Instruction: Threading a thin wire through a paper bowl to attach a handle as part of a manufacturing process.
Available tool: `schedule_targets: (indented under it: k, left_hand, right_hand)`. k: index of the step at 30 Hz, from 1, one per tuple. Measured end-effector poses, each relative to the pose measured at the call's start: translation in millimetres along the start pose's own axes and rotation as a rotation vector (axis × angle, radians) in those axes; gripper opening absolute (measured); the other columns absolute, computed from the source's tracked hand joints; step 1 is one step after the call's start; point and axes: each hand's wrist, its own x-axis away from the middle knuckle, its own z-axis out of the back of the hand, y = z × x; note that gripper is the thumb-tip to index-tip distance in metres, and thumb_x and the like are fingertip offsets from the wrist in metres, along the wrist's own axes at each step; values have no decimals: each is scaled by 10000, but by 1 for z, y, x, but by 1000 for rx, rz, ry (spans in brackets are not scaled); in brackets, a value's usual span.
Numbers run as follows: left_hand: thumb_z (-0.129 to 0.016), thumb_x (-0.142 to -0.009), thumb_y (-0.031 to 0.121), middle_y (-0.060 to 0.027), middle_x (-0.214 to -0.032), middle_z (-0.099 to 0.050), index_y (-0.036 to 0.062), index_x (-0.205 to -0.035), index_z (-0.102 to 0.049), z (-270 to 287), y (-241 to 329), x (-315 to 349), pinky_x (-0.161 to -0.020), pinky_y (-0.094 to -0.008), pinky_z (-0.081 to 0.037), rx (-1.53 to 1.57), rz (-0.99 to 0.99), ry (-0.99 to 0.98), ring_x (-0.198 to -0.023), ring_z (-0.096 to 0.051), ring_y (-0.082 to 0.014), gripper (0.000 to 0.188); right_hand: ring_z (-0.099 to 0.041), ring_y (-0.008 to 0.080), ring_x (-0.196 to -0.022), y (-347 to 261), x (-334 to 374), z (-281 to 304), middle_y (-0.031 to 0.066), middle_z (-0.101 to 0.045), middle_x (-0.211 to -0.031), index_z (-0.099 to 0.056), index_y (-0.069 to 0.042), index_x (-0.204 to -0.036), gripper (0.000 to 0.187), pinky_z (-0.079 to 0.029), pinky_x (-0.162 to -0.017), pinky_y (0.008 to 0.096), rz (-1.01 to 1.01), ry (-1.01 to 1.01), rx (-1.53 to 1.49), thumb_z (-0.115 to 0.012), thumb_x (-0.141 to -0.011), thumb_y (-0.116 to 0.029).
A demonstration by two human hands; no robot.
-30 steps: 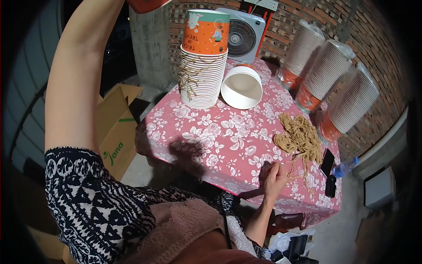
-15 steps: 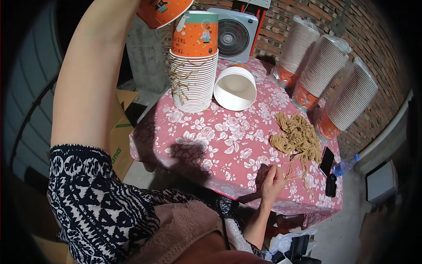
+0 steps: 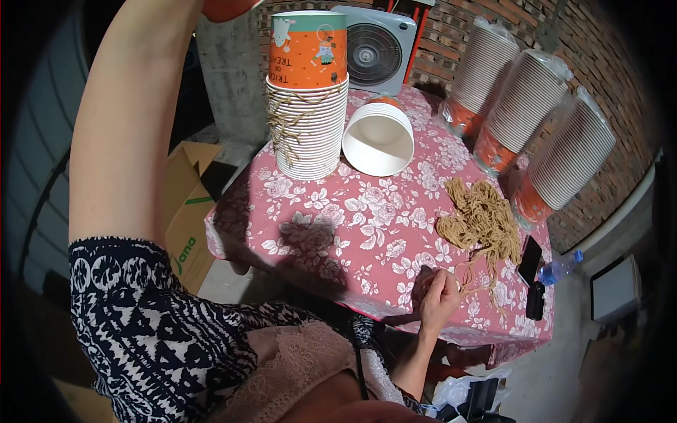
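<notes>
My left arm stretches up along the left side, and its hand lies beyond the top edge. Next to that arm, a sliver of an orange paper bucket [image 3: 227, 8] shows at the top; what supports it is hidden. My right hand [image 3: 440, 299] is closed at the table's near edge, with a strand of tan twine [image 3: 462, 276] running to its fingers. That strand comes from a tangled heap of twine [image 3: 483, 220]. On the far left of the table stands a tall stack of upside-down buckets [image 3: 308, 130], twine pieces hanging on its rims.
White-lined buckets [image 3: 381, 144] lie on their side beside the stack. A box fan [image 3: 374, 56] stands behind. Three bagged bucket stacks [image 3: 525, 113] lean at the right. A phone [image 3: 529, 261], black case [image 3: 536, 301] and water bottle [image 3: 560, 268] are near the right edge.
My left arm has shifted slightly left and up, and the orange bucket has moved mostly out past the top edge. My right hand stays closed in about the same place.
</notes>
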Motion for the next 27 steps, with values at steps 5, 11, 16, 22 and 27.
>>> schedule_targets:
  k: [5, 11, 16, 22, 27]
  left_hand:
    - [-700, -700, 167, -115, -862, -737, 35, -894, -735, -2, 17, 35, -715, -413, -585, 48, -34, -235, -765, -718, -266, 237]
    - [-631, -729, 111, -154, -840, -724, 1, -915, -712, -16, 36, 40, -730, -463, -585, 93, -80, -495, -729, -706, -304, 231]
    - [-574, -752, 64, -187, -823, -714, -28, -932, -693, -33, 48, 45, -743, -505, -586, 123, -112, -724, -698, -696, -336, 234]
    - [-505, -781, 7, -227, -802, -701, -63, -952, -670, -37, 85, 77, -759, -555, -587, 158, -159, -1014, -662, -685, -373, 248]
    - [-608, -825, 120, -127, -833, -724, -32, -945, -702, -23, 14, 60, -632, -419, -555, 827, -927, -1463, -675, -668, -228, 216]
  right_hand:
    - [-529, 78, -561, 0, 1, 1, 27, -595, -623, -639, 46, -868, 232, -417, -521, 246, -34, 18, 22, -528, -1009, -101]
    - [-518, 71, -585, 4, 2, 3, 34, -605, -649, -626, 45, -846, 257, -400, -536, 244, -33, 24, 24, -524, -1019, -116]
    - [-522, 77, -585, -3, 1, 2, 37, -602, -650, -627, 49, -857, 254, -405, -544, 248, -38, 19, -2, -516, -1021, -110]
    - [-531, 93, -560, 10, 1, 2, 42, -595, -619, -657, 54, -889, 218, -423, -529, 260, -21, 52, 21, -534, -999, -88]
    - [-539, 94, -567, 13, 3, 2, 43, -600, -622, -658, 57, -895, 223, -425, -534, 259, -29, 45, -2, -534, -1000, -95]
